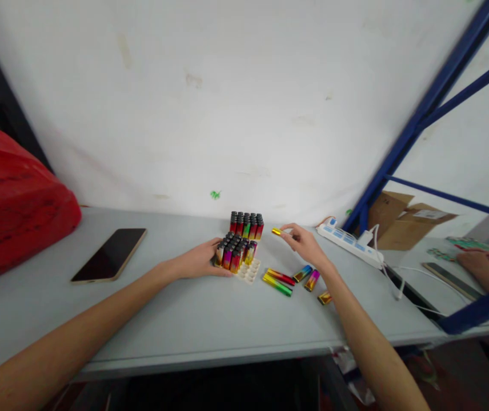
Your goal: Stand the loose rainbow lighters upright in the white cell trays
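Note:
My left hand [205, 260] grips the left side of a pale tray [249, 272] with round holes, thumb along its front edge. Black-topped, shiny coloured tubes that look like lighters [231, 254] stand packed in its left part; holes at the right front hold nothing. My right hand [302, 241] is raised to the right, fingers pinching a small shiny yellow tube [276, 232]. Below it lie a yellow-green tube [277, 283], a red-yellow tube [282, 277], a blue tube [301, 273], a purple tube [312, 280] and a gold tube [325, 297], partly behind my forearm.
A second block of upright black-topped tubes [247, 224] stands behind, near the wall. A phone [110, 254] and a red bag [17, 200] are at left. At right are a power strip [349, 242] with cables, a blue frame [399, 151], a cardboard box [405, 225] and another person's hands [487, 265].

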`<state>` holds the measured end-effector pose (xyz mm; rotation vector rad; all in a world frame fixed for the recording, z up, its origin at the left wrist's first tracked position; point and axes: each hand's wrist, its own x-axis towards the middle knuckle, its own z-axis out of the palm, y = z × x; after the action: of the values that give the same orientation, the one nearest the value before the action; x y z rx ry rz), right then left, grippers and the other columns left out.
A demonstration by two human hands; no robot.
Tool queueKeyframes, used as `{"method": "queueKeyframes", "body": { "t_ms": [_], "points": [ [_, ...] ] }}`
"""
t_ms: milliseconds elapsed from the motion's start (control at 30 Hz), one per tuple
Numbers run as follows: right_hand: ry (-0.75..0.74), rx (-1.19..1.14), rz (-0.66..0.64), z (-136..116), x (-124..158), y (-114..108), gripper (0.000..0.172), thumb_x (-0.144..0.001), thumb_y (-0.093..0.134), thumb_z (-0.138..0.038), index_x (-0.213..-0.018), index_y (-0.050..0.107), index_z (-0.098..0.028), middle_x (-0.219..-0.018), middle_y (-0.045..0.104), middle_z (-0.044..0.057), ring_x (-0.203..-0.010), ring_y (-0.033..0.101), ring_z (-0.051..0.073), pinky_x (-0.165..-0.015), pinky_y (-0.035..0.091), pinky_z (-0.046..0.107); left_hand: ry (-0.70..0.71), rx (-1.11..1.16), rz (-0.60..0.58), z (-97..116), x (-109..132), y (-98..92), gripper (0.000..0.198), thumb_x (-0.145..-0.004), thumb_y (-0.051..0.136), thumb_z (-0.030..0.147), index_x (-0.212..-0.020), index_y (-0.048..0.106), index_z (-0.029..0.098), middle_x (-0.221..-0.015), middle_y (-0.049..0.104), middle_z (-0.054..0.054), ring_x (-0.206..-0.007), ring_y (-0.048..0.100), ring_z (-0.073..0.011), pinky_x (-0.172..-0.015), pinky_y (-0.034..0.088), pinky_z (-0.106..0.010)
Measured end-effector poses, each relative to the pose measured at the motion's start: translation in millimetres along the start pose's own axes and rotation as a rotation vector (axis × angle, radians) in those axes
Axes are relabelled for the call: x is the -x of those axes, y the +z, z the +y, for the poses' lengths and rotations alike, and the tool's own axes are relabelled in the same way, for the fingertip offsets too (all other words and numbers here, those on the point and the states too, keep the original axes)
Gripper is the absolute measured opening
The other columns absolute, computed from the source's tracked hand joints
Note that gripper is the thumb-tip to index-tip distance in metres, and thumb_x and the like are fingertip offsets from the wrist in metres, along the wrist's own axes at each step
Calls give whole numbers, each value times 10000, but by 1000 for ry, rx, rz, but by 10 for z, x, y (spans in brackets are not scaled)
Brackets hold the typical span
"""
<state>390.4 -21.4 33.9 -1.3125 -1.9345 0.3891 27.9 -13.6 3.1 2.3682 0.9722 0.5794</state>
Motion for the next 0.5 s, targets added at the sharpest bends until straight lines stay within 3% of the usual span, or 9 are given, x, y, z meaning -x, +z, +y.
{"method": "queueKeyframes", "body": {
  "t_ms": [133, 233, 400, 500],
  "points": [
    [44, -343, 40, -173, -31, 296, 597, -846, 703, -774, -942, 710, -185, -682, 609, -18, -589, 515, 147, -597, 442, 295, 10, 9, 14, -7, 5, -1, 820, -764, 871, 703, -1412, 673, 241, -1454, 673, -95, -1309, 654, -363, -1196, 492, -423],
    [94, -452, 32, -281, -13, 459, 657, -845, 623, -868, -768, 590, -216, -671, 586, -3, -633, 551, 165, -611, 482, 303, 22, -7, 9, -22, 2, -4, 761, -767, 866, 705, -1349, 714, 240, -1431, 673, -97, -1282, 665, -358, -1202, 485, -425],
    [122, -580, -156, -466, 73, 545, 642, -933, 464, -877, -909, 544, -241, -795, 642, 16, -743, 656, 193, -725, 569, 334, 34, 2, 2, -13, 2, -6, 733, -777, 862, 689, -1334, 722, 233, -1427, 669, -101, -1273, 669, -366, -1207, 479, -433],
    [103, -662, -191, -541, 101, 561, 599, -931, 514, -854, -897, 494, -257, -686, 499, -53, -600, 531, 145, -616, 512, 287, 31, 2, 5, 0, 10, -5, 728, -785, 856, 690, -1333, 716, 232, -1409, 680, -96, -1266, 672, -362, -1188, 493, -425]
  ]
}}
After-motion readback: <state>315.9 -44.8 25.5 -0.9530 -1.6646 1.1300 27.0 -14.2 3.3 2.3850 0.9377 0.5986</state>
